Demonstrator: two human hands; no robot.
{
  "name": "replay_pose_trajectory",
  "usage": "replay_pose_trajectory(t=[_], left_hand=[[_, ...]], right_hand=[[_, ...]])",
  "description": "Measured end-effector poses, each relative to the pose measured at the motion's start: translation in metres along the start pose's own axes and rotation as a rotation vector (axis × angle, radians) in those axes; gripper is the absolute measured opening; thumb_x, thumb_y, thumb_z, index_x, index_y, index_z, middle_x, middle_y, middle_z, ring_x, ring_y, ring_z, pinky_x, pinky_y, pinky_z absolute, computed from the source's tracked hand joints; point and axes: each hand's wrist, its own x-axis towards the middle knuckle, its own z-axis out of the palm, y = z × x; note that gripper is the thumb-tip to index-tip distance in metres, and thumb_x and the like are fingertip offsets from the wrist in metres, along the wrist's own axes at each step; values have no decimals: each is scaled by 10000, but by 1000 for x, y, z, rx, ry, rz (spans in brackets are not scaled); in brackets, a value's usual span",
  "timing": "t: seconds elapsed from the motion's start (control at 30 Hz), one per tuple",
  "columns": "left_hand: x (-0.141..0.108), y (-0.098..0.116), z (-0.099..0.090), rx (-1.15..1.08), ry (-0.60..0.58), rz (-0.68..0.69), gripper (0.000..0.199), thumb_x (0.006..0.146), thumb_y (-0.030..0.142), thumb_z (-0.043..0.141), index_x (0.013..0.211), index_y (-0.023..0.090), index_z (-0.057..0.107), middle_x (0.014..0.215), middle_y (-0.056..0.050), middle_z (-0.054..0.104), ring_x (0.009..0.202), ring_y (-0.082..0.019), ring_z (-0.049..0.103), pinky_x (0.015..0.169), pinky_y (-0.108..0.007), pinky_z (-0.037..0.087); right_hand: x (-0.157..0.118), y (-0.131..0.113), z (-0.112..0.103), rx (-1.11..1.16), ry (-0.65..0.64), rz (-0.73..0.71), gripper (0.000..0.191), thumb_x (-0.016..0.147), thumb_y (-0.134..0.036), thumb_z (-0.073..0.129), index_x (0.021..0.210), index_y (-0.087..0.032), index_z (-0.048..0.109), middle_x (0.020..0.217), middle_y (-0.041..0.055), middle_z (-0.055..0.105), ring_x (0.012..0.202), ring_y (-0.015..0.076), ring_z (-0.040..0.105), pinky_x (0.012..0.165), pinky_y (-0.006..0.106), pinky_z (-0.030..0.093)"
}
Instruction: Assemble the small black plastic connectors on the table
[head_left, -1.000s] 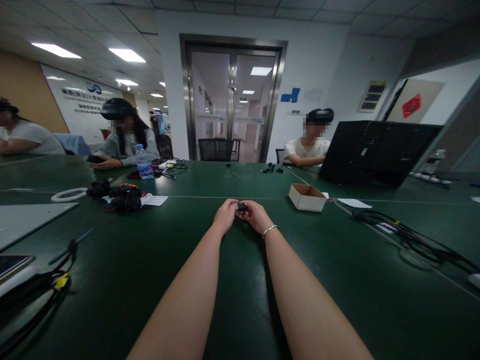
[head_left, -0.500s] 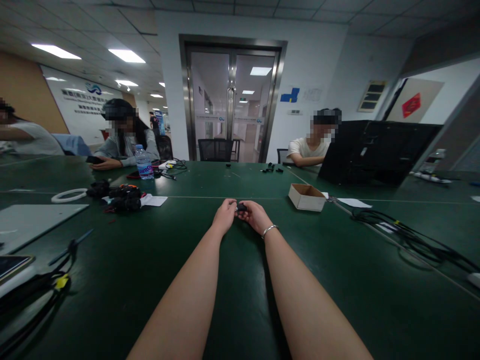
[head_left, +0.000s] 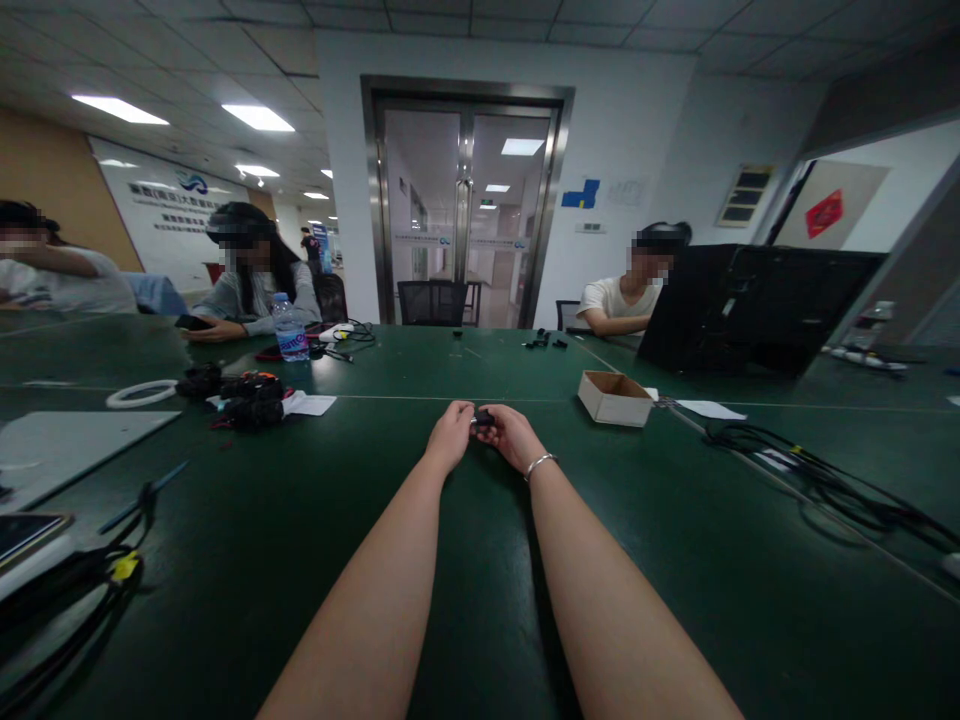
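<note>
Both arms reach forward over the dark green table [head_left: 495, 560], and the hands meet near its middle. Between the fingertips is a small black object [head_left: 484, 418] with a light, silvery end on its left side; its kind is too small to tell. My right hand [head_left: 512, 432], with a silver bangle at the wrist, is closed round the black body with fingers curled beneath. My left hand [head_left: 450, 435] pinches at the silvery end, its fingertips partly hidden behind the thumb.
An open cardboard box [head_left: 615, 398] stands to the right, with black cables [head_left: 825, 480] beyond it. Small black pieces [head_left: 541, 340] lie farther back. At left are a water bottle [head_left: 290, 330], black gear [head_left: 251, 400] and more cables [head_left: 112, 570]. A monitor [head_left: 757, 310] and several people surround the table.
The hands and the black object stay nearly in place. The whole view has shifted very slightly downward. At far left, a seated person has leaned a little to the right.
</note>
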Motion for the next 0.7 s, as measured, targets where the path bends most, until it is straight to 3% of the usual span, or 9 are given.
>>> replay_pose_trajectory(t=[0.13,0.7], left_hand=[[-1,2,-1,16,-15,28,303,826,288,494,1109,197,551,791,-22,626,676,-135,571,607,-233,432],[-4,6,-1,17,-29,-8,287,826,245,435,1079,200,563,719,-8,598,564,-117,525,543,-227,413]], right_hand=[[0,0,0,-7,7,2,93,769,-98,535,762,-114,627,586,40,603,460,116,540,487,221,530],[-1,0,0,-13,-22,3,91,783,-101,533,785,-104,623,600,52,609,475,121,558,486,213,521]])
